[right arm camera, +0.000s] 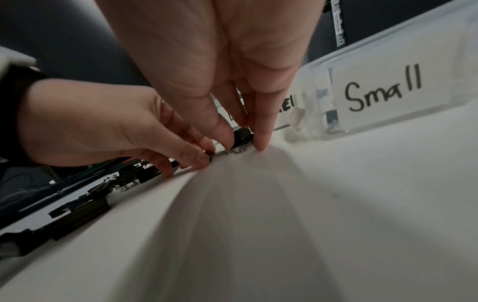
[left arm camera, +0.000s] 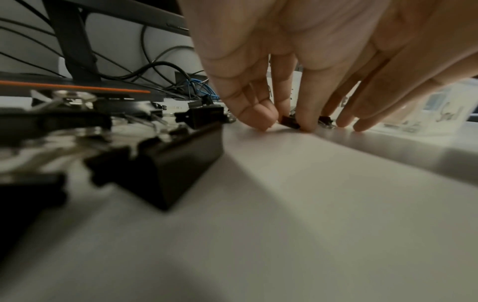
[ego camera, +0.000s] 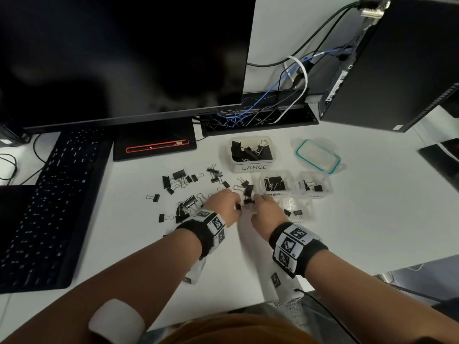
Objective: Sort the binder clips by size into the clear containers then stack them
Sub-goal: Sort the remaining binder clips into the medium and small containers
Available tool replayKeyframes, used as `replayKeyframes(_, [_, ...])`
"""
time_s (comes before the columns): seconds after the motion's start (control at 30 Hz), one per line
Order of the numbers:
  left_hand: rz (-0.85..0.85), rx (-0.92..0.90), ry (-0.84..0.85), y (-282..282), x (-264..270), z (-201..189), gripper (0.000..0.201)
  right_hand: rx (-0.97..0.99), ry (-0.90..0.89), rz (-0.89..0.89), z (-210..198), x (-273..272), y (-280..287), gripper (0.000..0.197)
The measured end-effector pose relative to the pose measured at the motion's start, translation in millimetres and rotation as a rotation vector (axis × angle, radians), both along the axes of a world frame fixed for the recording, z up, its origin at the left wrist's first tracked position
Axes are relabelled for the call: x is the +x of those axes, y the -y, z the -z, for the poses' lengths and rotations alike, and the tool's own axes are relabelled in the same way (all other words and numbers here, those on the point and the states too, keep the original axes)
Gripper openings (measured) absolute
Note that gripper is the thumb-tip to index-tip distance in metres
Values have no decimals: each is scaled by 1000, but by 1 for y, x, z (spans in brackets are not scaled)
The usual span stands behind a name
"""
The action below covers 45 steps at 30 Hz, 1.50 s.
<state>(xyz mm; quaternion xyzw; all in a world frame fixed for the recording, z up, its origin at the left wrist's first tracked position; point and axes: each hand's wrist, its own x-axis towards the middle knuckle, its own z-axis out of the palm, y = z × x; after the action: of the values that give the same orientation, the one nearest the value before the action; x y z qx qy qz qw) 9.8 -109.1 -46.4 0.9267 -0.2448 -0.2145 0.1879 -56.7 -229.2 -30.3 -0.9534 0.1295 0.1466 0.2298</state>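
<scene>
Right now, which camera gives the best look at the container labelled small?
The right wrist view: the Small container fills its upper right, label readable. The head view shows it beside the right hand, holding clips. The left wrist view shows only a blur.

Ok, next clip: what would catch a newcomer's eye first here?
Both hands meet mid-desk: the left hand and right hand each pinch a small binder clip against the white desk. Left of them lies a scatter of loose clips; behind, the container labelled LARGE is already half filled.
</scene>
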Motion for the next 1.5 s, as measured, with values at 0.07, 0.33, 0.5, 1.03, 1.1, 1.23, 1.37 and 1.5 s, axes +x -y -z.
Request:
replayKeyframes(0.07, [3,5,-18,-5,1,1,42,-16,-9,15,1,2,1,29])
replayKeyframes(0.33, [16,8,33,-12,-5,1,25,-111,-24,-25,3,6,-1,26])
replayKeyframes(0.5, [-74,-51,48,-17,-9,-2,20,-139,-38,-49,0,7,-3,28])
replayKeyframes(1.03, [-433,-275,-19,-25,-10,-9,21,22,-26,-93,-12,11,2,21])
replayKeyframes(1.1, [-436,-294,-15,-21,-11,-13,20,51,13,-71,-17,12,9,18])
replayKeyframes(1.23, [-465,-312,-9,-9,-12,-23,19,112,86,-68,-33,17,29,20])
replayKeyframes(1.37, [-378,-344,30,5,-18,-36,19,116,125,-53,-51,17,60,21])
replayKeyframes(1.5, [-331,-376,48,21,-25,-42,20,105,108,-65,-58,10,92,20])
